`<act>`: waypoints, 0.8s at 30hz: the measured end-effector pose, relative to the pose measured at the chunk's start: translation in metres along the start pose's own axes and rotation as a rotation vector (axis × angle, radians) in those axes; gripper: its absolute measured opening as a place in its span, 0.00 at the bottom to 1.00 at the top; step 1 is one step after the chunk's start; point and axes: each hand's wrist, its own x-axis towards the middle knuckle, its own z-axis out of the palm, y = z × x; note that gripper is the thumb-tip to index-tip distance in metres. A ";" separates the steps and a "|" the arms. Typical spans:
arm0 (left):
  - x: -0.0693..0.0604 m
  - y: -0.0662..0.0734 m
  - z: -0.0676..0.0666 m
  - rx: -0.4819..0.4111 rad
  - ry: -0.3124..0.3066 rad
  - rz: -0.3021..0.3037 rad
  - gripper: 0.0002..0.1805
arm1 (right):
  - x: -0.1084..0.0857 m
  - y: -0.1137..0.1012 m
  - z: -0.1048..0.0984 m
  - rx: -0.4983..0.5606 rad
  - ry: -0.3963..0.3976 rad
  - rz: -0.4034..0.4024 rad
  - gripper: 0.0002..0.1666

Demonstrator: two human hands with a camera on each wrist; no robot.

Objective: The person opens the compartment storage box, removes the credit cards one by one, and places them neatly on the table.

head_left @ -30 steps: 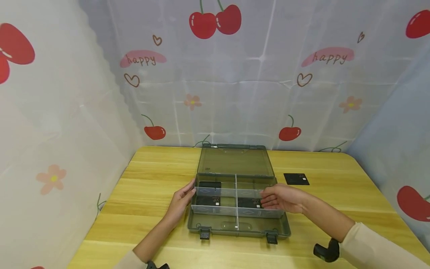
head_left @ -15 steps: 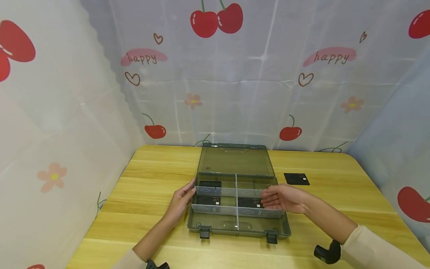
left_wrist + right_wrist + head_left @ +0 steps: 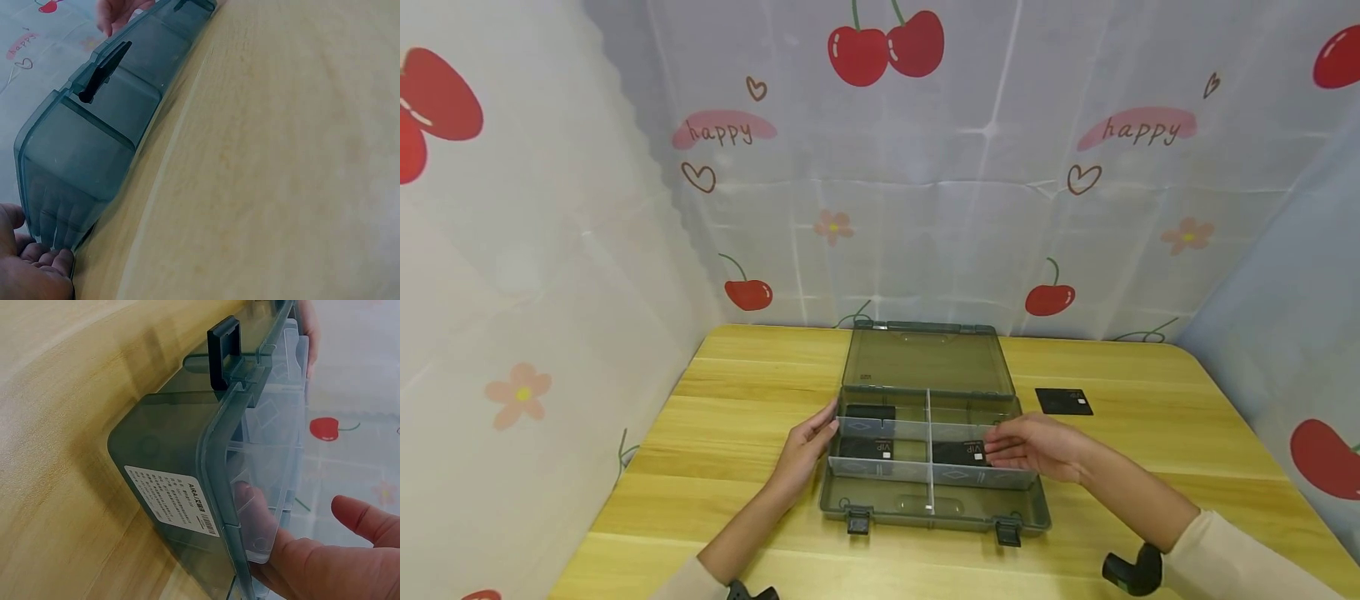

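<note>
A: What is furthest left?
B: The pale printed cloth, beside the worktop. Then the left hand, resting against the outer left side of the box, thumb near the rim and fingertips at the wall. It steadies nothing else.
A: And the box itself?
B: Smoky and translucent, on the worktop, its lid laid back behind it. Clear dividers split it into six compartments. In the left column, a flat dark piece sits at the back and a VIP card in the middle.
A: The right column?
B: A second VIP card is in the middle compartment. The right hand reaches in at its right end, fingers extended loosely together. I can't tell whether they touch the card.
A: Is it gripping anything?
B: No grip shows; the right wrist view has its thumb raised well apart from the fingers. That view also shows a white label on the box's right side.
A: Beyond that?
B: Another black card lies flat on the worktop, behind the right hand.
</note>
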 end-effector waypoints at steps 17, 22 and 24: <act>0.001 -0.002 -0.001 0.009 -0.010 0.010 0.28 | 0.005 -0.001 0.007 -0.035 0.078 -0.097 0.25; 0.000 -0.001 -0.001 0.016 -0.010 0.014 0.28 | 0.009 -0.002 0.010 -0.046 0.091 -0.104 0.23; 0.000 0.000 -0.001 0.011 -0.008 0.008 0.28 | 0.010 -0.002 0.010 -0.047 0.097 -0.101 0.23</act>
